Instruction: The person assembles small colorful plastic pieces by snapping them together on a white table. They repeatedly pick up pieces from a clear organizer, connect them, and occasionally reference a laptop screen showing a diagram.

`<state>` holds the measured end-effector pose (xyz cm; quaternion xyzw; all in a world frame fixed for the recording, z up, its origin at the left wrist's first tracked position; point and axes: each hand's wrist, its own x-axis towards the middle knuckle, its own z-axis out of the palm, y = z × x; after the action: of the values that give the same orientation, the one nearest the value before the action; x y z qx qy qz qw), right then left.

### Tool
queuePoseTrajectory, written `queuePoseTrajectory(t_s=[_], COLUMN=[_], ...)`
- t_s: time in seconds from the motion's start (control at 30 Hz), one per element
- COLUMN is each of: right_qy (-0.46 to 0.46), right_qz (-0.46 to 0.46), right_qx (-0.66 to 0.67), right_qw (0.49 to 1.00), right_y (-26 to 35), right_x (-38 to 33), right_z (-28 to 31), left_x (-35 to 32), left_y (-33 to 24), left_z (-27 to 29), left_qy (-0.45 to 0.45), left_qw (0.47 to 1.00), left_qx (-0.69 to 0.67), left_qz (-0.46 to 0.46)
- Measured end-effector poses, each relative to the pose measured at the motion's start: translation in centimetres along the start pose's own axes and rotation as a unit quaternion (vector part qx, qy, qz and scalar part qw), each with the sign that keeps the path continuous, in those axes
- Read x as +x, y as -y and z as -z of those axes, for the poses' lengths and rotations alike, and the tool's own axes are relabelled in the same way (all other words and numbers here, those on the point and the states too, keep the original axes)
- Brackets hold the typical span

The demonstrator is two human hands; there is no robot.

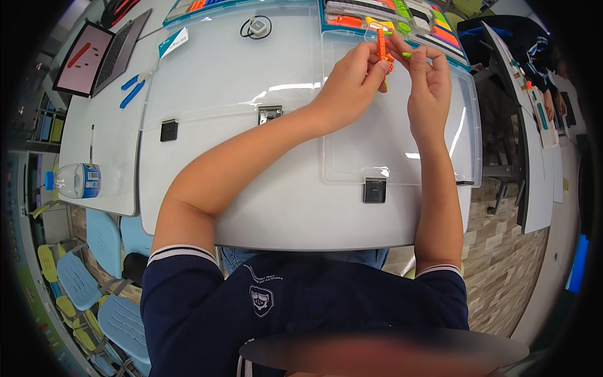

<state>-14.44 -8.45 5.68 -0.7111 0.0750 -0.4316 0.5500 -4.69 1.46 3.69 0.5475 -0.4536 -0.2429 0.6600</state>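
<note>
Over the right-hand clear lid, my left hand point(356, 81) grips an orange building piece point(381, 45) that stands upright, with bits of bright green at its side. Close beside it, my right hand point(429, 88) pinches a small lime-green peg point(407, 54) between thumb and finger. The two hands almost meet, and part of the orange piece is hidden behind the left fingers. Just beyond them lies a sorting case point(352, 26) of colourful building parts, in orange, white, green, yellow and pink.
Clear plastic lids point(220, 75) with black latches cover much of the white table. A charger point(257, 26) with a cable lies on one. To the left are blue-handled pliers point(133, 88), a laptop point(94, 60) and a water bottle point(75, 180). Another person's hands point(554, 105) show far right.
</note>
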Motion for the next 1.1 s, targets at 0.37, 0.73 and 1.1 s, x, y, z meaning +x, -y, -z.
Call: queuePoseTrajectory(t_s=[0.37, 0.73, 1.1], right_qy=[-0.008, 0.000, 0.021], right_qz=[0.029, 0.034, 0.059], right_qx=[-0.147, -0.222, -0.267], right_qw=[0.989, 0.974, 0.962], right_y=[-0.9, -0.7, -0.6], right_x=[-0.4, -0.7, -0.7], right_z=[0.0, 0.0, 0.0], left_x=[0.3, 0.4, 0.6], left_y=[-0.1, 0.1, -0.1], left_z=[0.9, 1.3, 2.2], left_qy=[0.016, 0.009, 0.073], left_qw=[0.994, 0.987, 0.985], left_qx=[0.102, 0.151, 0.156], left_qz=[-0.019, -0.049, 0.015])
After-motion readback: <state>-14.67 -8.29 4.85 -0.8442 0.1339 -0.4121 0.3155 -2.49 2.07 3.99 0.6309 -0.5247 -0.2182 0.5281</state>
